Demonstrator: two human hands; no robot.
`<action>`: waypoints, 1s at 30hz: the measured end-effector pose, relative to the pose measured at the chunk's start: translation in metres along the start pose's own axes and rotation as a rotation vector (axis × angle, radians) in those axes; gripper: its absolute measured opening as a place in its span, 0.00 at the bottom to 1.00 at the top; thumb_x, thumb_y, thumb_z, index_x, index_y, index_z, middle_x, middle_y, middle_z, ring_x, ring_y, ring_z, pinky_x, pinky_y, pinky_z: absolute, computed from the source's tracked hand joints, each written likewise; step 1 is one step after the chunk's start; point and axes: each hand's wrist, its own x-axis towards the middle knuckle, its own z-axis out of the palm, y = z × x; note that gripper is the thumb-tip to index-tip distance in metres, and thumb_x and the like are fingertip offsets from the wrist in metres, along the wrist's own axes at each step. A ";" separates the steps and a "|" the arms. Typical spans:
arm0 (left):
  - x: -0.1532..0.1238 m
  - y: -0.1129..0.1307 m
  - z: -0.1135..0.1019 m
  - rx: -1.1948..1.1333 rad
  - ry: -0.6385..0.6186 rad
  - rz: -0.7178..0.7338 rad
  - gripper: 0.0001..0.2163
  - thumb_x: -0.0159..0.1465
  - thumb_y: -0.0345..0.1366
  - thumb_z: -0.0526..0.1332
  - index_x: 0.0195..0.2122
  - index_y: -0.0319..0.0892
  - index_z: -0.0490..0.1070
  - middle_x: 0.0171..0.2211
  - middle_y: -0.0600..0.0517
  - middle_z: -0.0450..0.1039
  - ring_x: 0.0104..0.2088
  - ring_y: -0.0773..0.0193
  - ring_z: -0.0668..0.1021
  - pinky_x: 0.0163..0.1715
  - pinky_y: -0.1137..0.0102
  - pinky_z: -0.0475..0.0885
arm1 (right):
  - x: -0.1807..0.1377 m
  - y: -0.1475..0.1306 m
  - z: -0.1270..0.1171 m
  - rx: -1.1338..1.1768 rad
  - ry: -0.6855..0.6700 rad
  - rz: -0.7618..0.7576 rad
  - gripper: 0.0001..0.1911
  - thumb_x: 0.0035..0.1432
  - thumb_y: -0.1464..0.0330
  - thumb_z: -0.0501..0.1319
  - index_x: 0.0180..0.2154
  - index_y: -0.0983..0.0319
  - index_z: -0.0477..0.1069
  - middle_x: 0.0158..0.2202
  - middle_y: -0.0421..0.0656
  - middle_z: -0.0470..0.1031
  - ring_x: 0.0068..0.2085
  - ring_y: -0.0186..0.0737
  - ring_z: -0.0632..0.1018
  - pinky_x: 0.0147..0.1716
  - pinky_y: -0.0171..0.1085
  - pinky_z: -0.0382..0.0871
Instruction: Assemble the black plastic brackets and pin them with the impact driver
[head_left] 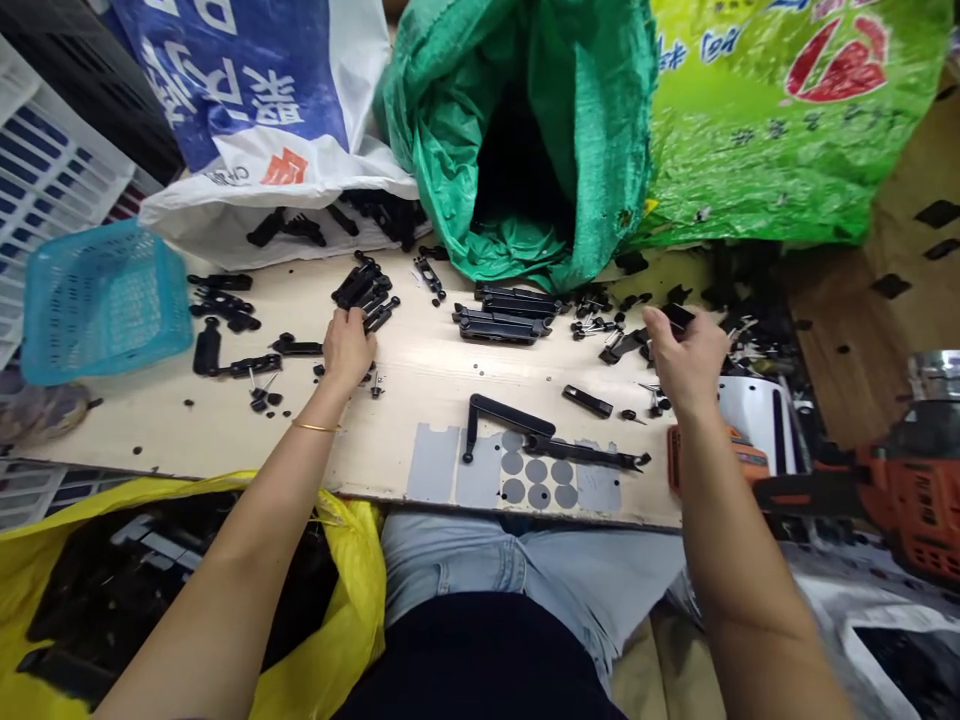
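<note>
My left hand [349, 350] reaches to a small pile of black jointed arm pieces [360, 283] left of centre, its fingers closed on one at the pile's near edge. On the right, my right hand [691, 358] pinches a black plastic piece [679, 316] between thumb and fingers, over a heap of black parts and screws. Between the hands lies a stack of long black arms [506, 318]. Nearer me, a folding black arm [514, 415] with two linked sections rests partly on grey stickers [435, 462]. A short black bar [587, 401] lies to its right.
Along the back stand a white-and-blue sack [247, 90], a green sack [611, 130] with its mouth open, and a bright green bag [765, 150]. A blue basket [105, 300] is at left, a yellow sack [360, 560] below. Orange power tools [930, 500] sit at right.
</note>
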 end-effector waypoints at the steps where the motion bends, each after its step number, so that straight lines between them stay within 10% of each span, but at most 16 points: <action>1: -0.001 0.000 0.000 -0.014 0.000 0.014 0.17 0.59 0.30 0.55 0.50 0.38 0.65 0.47 0.39 0.65 0.49 0.49 0.71 0.50 0.60 0.68 | -0.001 -0.002 0.003 -0.105 -0.011 -0.024 0.28 0.54 0.44 0.54 0.34 0.63 0.69 0.22 0.44 0.69 0.27 0.41 0.71 0.30 0.39 0.63; 9: -0.013 0.008 0.003 -0.049 -0.004 0.072 0.15 0.61 0.30 0.53 0.49 0.39 0.65 0.47 0.40 0.65 0.50 0.49 0.70 0.51 0.60 0.67 | -0.026 0.023 0.049 -0.556 -0.465 -0.116 0.24 0.55 0.53 0.58 0.47 0.63 0.68 0.42 0.53 0.74 0.39 0.51 0.74 0.33 0.41 0.65; 19: -0.015 0.023 -0.010 0.107 -0.110 0.016 0.16 0.59 0.32 0.55 0.49 0.36 0.64 0.46 0.36 0.67 0.48 0.45 0.73 0.46 0.56 0.69 | -0.017 0.019 0.057 -0.567 -0.282 -0.227 0.20 0.61 0.65 0.49 0.49 0.66 0.70 0.46 0.57 0.68 0.48 0.56 0.66 0.42 0.47 0.62; 30: -0.007 0.025 -0.022 0.153 -0.157 -0.113 0.17 0.59 0.25 0.51 0.50 0.34 0.62 0.48 0.33 0.67 0.46 0.44 0.74 0.42 0.55 0.70 | 0.000 -0.001 0.081 -0.687 -0.540 -0.431 0.16 0.57 0.71 0.51 0.42 0.71 0.72 0.41 0.59 0.71 0.42 0.52 0.71 0.38 0.43 0.63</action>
